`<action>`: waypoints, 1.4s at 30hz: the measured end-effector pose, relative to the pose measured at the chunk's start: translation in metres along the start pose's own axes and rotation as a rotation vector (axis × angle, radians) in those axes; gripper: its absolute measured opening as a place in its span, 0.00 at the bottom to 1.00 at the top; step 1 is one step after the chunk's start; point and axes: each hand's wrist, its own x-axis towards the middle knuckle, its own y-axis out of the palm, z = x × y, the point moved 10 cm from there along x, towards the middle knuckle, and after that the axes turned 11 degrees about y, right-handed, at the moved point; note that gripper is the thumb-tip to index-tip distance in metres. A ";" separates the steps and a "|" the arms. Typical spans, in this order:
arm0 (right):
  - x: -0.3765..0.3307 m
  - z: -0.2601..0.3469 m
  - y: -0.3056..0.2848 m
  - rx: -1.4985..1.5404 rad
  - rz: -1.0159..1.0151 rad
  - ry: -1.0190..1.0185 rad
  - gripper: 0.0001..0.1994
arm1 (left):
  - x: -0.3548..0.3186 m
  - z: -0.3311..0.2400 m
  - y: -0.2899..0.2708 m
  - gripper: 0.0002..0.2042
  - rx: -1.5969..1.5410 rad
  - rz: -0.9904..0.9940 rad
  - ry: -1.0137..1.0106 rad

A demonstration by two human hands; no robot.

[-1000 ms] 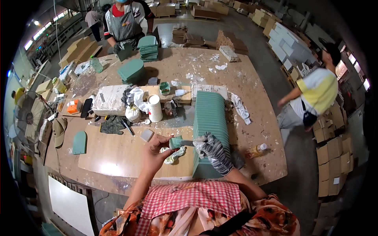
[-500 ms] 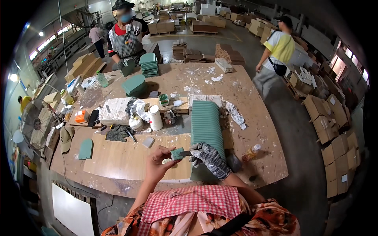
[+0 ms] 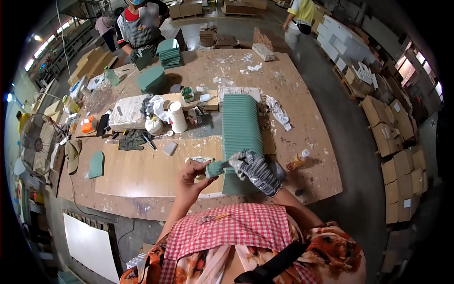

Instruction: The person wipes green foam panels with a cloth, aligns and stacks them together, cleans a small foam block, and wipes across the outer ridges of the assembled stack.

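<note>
My bare left hand (image 3: 191,179) pinches a small green piece (image 3: 215,169) between thumb and fingers; it looks like a scraper or block smeared with green paste. My right hand (image 3: 255,171), in a grey striped glove, is closed on a narrow dark blade-like tool (image 3: 227,164) whose tip meets that green piece. The handle is hidden in the glove. Just beyond both hands stands a long row of green panels (image 3: 240,118), set tightly side by side. A whitish patch, perhaps a wrapper or paste, shows on the board behind my left hand.
On the table (image 3: 307,142) lie a single green panel (image 3: 96,164), a grey glove (image 3: 132,140), a white roll (image 3: 177,117), a rag (image 3: 278,113) and a bottle of amber liquid (image 3: 297,160). Across it, a co-worker (image 3: 140,28) handles green panels beside stacks (image 3: 151,79). A fan (image 3: 40,137) stands left.
The view has tilted down, so the table sits higher in the picture. My hands keep the green piece and tool together. The person in yellow has walked farther away.
</note>
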 end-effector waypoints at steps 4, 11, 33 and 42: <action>0.000 0.003 -0.006 0.187 0.040 -0.046 0.07 | 0.001 0.010 0.000 0.20 -0.031 0.019 -0.013; -0.003 -0.007 -0.016 0.001 -0.120 -0.115 0.05 | 0.003 0.008 0.007 0.20 0.004 0.019 -0.004; -0.055 0.044 0.009 -0.275 0.135 -0.670 0.07 | -0.002 0.009 -0.010 0.17 -0.194 -0.156 -0.025; -0.055 0.044 0.001 -0.263 0.051 -0.692 0.06 | 0.005 0.009 0.003 0.18 -0.169 -0.131 -0.062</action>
